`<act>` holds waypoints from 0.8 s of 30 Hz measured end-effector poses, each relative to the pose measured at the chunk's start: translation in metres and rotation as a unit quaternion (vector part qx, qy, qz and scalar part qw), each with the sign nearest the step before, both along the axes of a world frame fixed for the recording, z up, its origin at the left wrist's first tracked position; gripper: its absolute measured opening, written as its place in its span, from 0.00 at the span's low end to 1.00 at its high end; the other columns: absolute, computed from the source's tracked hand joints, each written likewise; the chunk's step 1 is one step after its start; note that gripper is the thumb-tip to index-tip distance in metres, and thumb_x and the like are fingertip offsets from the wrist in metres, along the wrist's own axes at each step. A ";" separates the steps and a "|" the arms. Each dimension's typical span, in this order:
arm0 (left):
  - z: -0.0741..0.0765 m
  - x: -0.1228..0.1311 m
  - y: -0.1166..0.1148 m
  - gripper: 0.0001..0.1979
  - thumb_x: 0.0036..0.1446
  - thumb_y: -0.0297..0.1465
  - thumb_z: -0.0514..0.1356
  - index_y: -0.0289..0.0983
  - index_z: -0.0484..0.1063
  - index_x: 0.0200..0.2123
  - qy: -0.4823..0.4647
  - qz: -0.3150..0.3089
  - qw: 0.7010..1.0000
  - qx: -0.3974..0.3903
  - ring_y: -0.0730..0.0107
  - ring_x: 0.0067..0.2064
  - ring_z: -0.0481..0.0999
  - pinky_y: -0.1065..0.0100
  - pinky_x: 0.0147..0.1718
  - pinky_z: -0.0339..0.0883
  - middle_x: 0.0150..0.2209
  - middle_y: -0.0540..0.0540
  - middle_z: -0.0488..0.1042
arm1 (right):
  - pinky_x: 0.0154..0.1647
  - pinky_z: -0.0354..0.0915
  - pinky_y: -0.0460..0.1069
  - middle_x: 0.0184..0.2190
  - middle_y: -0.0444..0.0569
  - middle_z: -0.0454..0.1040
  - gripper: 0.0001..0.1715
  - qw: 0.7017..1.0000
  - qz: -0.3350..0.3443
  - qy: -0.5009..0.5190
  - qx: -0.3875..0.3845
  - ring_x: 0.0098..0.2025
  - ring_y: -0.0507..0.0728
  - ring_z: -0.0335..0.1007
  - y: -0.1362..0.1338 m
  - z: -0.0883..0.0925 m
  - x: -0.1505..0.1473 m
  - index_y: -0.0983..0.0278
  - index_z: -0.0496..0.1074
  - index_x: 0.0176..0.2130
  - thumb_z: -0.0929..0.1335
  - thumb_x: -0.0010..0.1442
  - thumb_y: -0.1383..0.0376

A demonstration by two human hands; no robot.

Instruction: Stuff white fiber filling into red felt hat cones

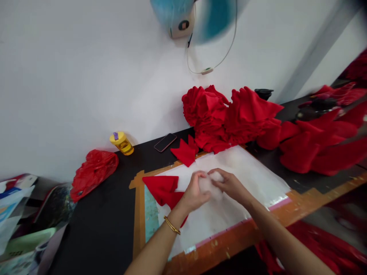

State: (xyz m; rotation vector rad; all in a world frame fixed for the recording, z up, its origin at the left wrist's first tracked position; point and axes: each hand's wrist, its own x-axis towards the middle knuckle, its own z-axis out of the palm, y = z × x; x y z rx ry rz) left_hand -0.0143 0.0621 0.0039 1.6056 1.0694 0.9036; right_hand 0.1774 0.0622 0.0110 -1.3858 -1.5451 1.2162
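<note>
Over the white sheet [252, 172] taped onto the black tabletop [100, 217], in the head view, we see our left hand [196, 194] and right hand [229, 185] meeting around a wad of white fibre [211, 187]. The fingers of both hands curl in and grip it: the left ones hold one side, thumb spread along it, and the right ones pinch the other. The wad is slightly blurred, so we cannot tell whether it is one clump or two.

As for how far along we are, the wad is in hand and clear of any cloth, so we judge the handling of the fibre to be under way and unfinished. Just beside the left forearm lies a pointed red fabric piece [163, 187], partly hidden by it; it looks rather flat, and no white shows in it. Beyond the sheet's far edge lie small red fabric pieces [185, 152], next to a high heap of red cloth [212, 118], which suggests much material remains. Farther right, a group of red fabric shapes [312, 147] looks plumper, perhaps already filled, though blur keeps us from being sure. We cannot count finished against unfinished pieces.
</note>
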 end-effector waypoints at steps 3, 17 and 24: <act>0.001 0.007 0.001 0.48 0.39 0.27 0.70 0.38 0.54 0.63 -0.017 0.002 0.999 -0.039 0.56 0.55 0.68 0.58 0.55 0.62 0.61 0.36 0.62 | 0.26 0.61 0.45 0.29 0.41 0.72 0.14 0.998 -0.056 0.041 0.011 0.25 0.50 0.62 0.002 -0.005 -0.013 0.62 0.72 0.39 0.69 0.54 0.57; -0.010 -0.015 0.011 0.21 0.51 0.42 0.62 0.38 0.72 0.47 -0.169 0.121 0.950 -0.234 0.61 0.37 0.76 0.63 0.38 0.70 0.38 0.43 0.78 | 0.47 0.69 0.64 0.50 0.64 0.73 0.37 0.904 -0.214 -0.277 0.244 0.51 0.72 0.70 0.061 -0.020 0.105 0.66 0.72 0.50 0.68 0.52 0.42; -0.006 -0.011 0.016 0.25 0.45 0.35 0.55 0.39 0.67 0.49 -0.248 0.128 0.928 -0.247 0.66 0.33 0.75 0.69 0.32 0.68 0.35 0.48 0.75 | 0.37 0.75 0.52 0.60 0.57 0.63 0.30 0.953 -0.013 -0.132 0.274 0.50 0.61 0.71 -0.001 0.008 0.019 0.57 0.61 0.61 0.68 0.61 0.56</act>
